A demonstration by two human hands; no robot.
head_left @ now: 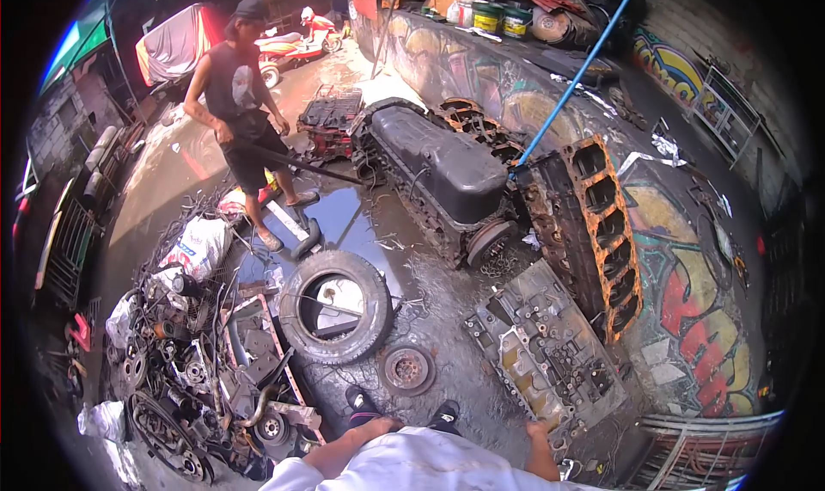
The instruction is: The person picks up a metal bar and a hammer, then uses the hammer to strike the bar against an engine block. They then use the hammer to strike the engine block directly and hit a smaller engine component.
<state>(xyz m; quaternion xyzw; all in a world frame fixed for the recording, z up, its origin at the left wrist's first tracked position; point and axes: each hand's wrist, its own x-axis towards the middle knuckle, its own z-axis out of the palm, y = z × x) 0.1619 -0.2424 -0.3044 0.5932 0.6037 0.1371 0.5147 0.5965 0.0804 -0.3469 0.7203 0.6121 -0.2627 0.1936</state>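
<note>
Nearest, our left arm (348, 452) folds across the white shirt, its hand hidden. Our right hand (538, 428) rests at the near edge of the cylinder head (550, 353), which lies flat on the wet floor (447, 302); we cannot tell whether the fingers are open or closed. Our shoes (361, 401) stand just left of the head. Beyond them lie a disc (406, 369) and a tyre (335, 306), with a scrap heap (189, 379) to the left. A rusty block (597, 233) leans on the painted wall (687, 293) behind the head. Farther off sits an engine (443, 168), and another person (241, 95) holds a long bar (301, 166) beside a puddle (344, 216).
</note>
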